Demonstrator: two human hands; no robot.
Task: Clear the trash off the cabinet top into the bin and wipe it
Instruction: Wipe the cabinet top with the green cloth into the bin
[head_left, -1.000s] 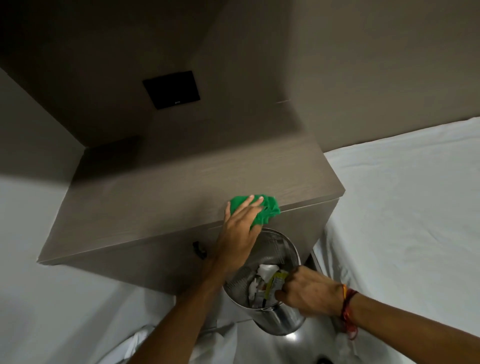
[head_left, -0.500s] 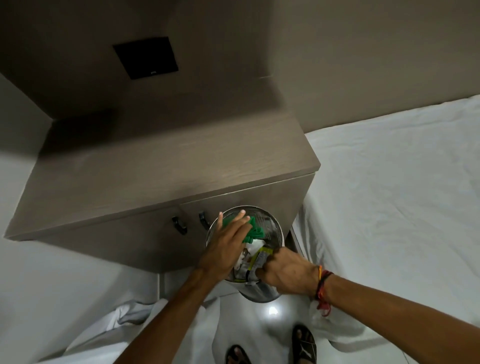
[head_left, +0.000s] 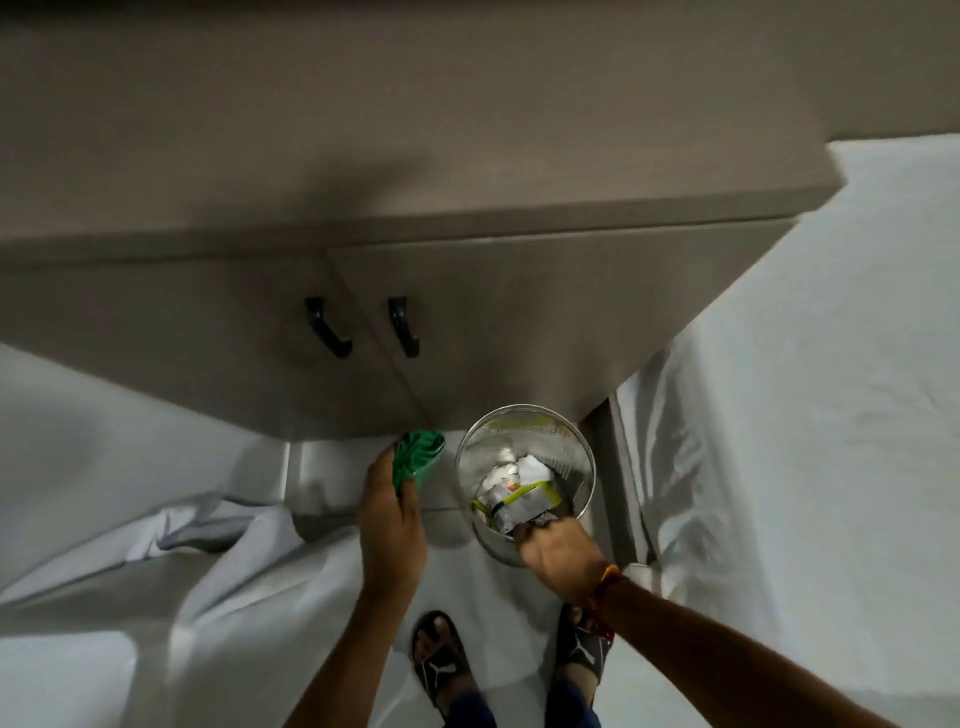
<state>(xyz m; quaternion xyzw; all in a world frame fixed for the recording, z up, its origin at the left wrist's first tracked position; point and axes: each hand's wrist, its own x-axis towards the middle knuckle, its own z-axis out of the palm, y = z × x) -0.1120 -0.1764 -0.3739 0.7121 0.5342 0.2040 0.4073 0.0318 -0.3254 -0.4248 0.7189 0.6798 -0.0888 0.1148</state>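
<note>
Head view: a bunched green cloth (head_left: 418, 460) is clutched in the closed fingers of the left hand (head_left: 390, 525), just left of the metal bin (head_left: 524, 431). The bin's near rim is gripped by the right hand (head_left: 558, 558) — trash (head_left: 511, 493) lies inside, below the cabinet (head_left: 467, 218).

A grey-brown wall (head_left: 467, 67) rises behind the cabinet (head_left: 519, 312), which has two front doors, each with a dark curved handle (head_left: 327, 327) set close to the middle seam. A bed under a rumpled white sheet (head_left: 805, 415) runs along the right side. More white bedding (head_left: 130, 493) lies crumpled on the left. The pale floor (head_left: 467, 587) between them is glossy. The light is dim, and soft shadow falls across the wall.
</note>
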